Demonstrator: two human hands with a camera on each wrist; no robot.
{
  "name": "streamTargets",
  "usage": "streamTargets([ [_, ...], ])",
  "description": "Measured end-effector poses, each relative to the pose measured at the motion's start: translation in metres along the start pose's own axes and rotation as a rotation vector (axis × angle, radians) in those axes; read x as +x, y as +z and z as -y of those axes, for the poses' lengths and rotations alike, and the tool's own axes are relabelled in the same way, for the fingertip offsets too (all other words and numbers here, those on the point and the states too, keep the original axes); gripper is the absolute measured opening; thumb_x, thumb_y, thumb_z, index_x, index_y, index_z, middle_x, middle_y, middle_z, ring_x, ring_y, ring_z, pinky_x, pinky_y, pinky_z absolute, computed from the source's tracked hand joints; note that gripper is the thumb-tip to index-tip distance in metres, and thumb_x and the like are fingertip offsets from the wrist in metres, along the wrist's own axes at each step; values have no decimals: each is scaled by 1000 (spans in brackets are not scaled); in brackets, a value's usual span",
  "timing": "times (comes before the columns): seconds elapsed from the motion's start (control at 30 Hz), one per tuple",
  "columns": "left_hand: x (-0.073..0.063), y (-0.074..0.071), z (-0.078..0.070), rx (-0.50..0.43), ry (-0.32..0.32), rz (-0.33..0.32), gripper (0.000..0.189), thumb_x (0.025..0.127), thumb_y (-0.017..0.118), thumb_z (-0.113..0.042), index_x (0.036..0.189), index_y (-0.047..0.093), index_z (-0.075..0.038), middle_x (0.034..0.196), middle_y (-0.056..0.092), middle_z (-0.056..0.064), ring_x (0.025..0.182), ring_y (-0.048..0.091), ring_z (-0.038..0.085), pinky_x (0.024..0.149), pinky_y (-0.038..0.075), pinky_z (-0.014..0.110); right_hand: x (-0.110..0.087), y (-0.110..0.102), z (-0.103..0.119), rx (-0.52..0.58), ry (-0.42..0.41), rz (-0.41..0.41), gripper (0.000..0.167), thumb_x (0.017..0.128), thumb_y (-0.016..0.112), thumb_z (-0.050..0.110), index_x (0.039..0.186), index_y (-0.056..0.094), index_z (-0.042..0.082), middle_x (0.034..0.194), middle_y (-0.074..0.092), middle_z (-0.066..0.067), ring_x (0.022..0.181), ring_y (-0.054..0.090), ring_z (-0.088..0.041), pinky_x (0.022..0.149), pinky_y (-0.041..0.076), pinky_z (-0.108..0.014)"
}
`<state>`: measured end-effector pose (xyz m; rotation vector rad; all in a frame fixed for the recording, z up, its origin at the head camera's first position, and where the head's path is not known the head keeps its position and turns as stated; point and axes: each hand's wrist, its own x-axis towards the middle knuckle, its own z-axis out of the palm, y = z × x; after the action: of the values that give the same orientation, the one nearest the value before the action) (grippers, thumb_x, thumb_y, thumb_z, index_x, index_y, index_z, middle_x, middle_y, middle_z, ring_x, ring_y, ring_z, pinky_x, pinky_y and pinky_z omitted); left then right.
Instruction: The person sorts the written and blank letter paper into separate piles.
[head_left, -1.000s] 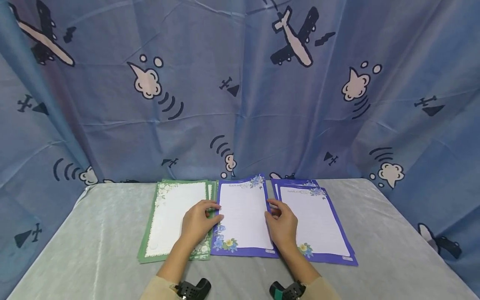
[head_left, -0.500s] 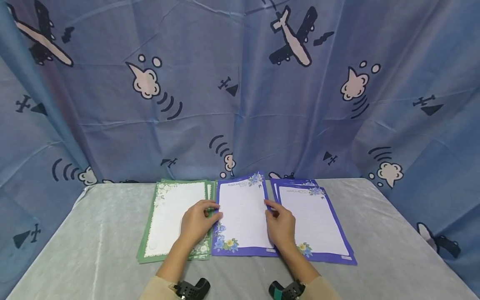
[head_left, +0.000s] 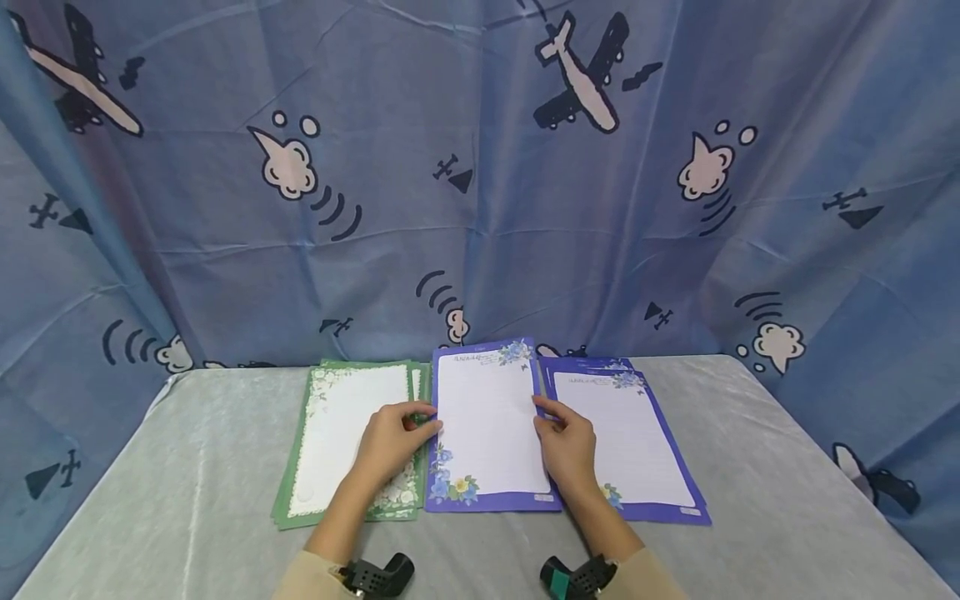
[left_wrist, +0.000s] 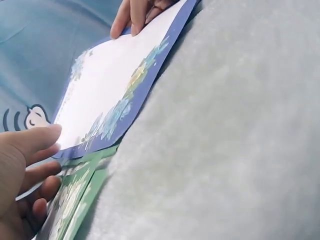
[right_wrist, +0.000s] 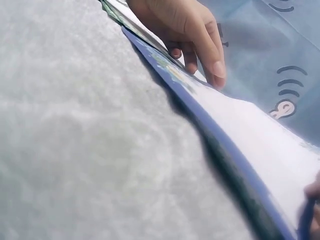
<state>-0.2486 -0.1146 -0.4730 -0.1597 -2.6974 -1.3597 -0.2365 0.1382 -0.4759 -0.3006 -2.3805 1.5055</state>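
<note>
Between my two hands is a sheet of purple-bordered stationery paper (head_left: 491,425) with blue and yellow flowers. My left hand (head_left: 392,440) pinches its left edge between thumb and fingers. The right hand (head_left: 570,448) pinches the opposite edge at about the same height. The sheet's far end is tilted up off the table; the left wrist view shows its flowered border (left_wrist: 137,75) raised and slightly bowed. Only some fingertips of the right hand (right_wrist: 313,197) show at the right wrist view's edge.
Green-bordered sheets (head_left: 352,400) lie in an overlapping stack to the left, partly under my left forearm. More purple-bordered sheets (head_left: 622,442) overlap on the right. A grey cloth (head_left: 225,467) covers the table, and a blue patterned curtain (head_left: 390,167) hangs behind.
The held sheet's far edge has risen a little, and the sheet looks flatter and straighter. Right-hand fingers have shifted slightly along the edge. Both side stacks stay in place.
</note>
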Motion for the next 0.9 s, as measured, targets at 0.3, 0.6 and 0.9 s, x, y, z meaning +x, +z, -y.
streamTargets([
  [0.3,-1,0,-5,8,8,27,19,89,78,-25,106,80,-16,108,77,4,66,51,12,61,40,26,3,-2,1,60,42,27,33,92,64,2,123,74,8,126,71,-17,109,67,-27,79,48,-14],
  [0.6,-3,-4,-22,41,20,19,18,87,79,-18,105,80,-14,93,77,1,70,58,10,62,46,27,7,-9,6,111,104,90,35,93,64,3,127,71,7,133,66,-19,123,58,-29,94,47,-29],
  [0.9,-3,-12,-37,-82,46,-24,16,89,76,-11,104,81,-10,98,79,6,76,64,13,65,51,24,13,-27,19,146,108,161,35,94,64,6,129,70,8,140,61,-17,141,47,-31,114,42,-47],
])
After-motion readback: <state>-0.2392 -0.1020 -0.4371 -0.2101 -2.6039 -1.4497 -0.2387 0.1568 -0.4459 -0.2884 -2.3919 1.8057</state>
